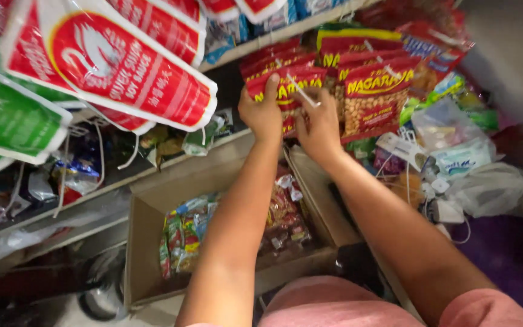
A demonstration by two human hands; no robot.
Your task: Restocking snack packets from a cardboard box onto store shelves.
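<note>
Both my hands reach up to a red peanut packet (292, 85) with yellow lettering that hangs in a row of like packets. My left hand (263, 109) grips the packet's top left corner, thumb over its front. My right hand (319, 124) holds the packet's right side, close to a thin white hanging strip (304, 94). Beside it hangs another peanut packet (373, 100) with a clear window showing nuts. Below my arms stands an open cardboard box (146, 206) with several colourful snack packets (183, 233) inside.
Large red and white sauce pouches (128, 63) and green pouches (7, 115) hang at the upper left, close to the camera. A shelf (86, 200) runs along the left. Clear plastic bags (455, 151) of goods pile up at the right.
</note>
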